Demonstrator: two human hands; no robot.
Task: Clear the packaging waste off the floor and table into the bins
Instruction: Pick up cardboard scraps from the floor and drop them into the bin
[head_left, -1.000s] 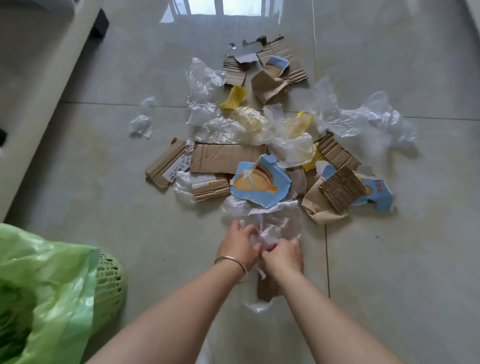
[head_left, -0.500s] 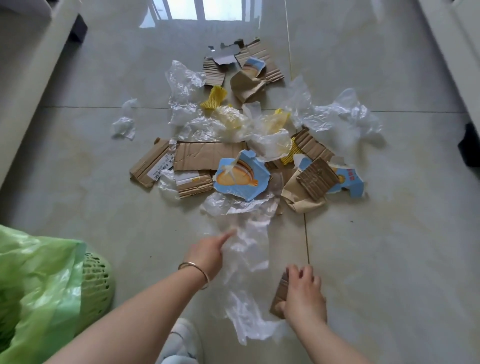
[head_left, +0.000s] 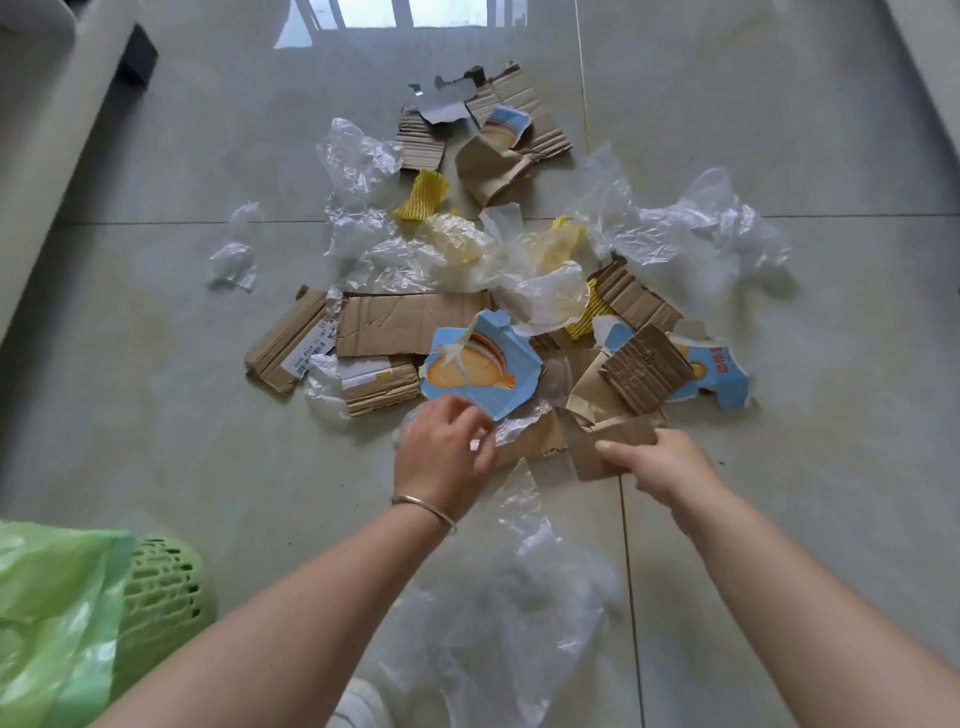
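Note:
A heap of packaging waste lies on the tiled floor: torn cardboard (head_left: 410, 325), clear plastic film (head_left: 670, 228), yellow foam netting (head_left: 421, 195) and a blue printed carton scrap (head_left: 480, 366). My left hand (head_left: 444, 454) is at the near edge of the heap, fingers curled on a clear plastic sheet (head_left: 514, 587) that hangs down from it toward me. My right hand (head_left: 660, 460) is beside it, pinching a brown cardboard piece (head_left: 597, 452) just above the floor. A green bin (head_left: 161, 597) lined with a green bag (head_left: 47, 618) stands at the lower left.
A pale furniture edge (head_left: 52, 145) runs along the left side. Another pale edge (head_left: 930, 57) shows at the top right. A small plastic scrap (head_left: 234, 254) lies apart, left of the heap. My white shoe (head_left: 358, 704) shows at the bottom.
Both hands have moved forward to the near edge of the heap again. The right hand still carries the cardboard piece; the plastic sheet now trails from the left hand.

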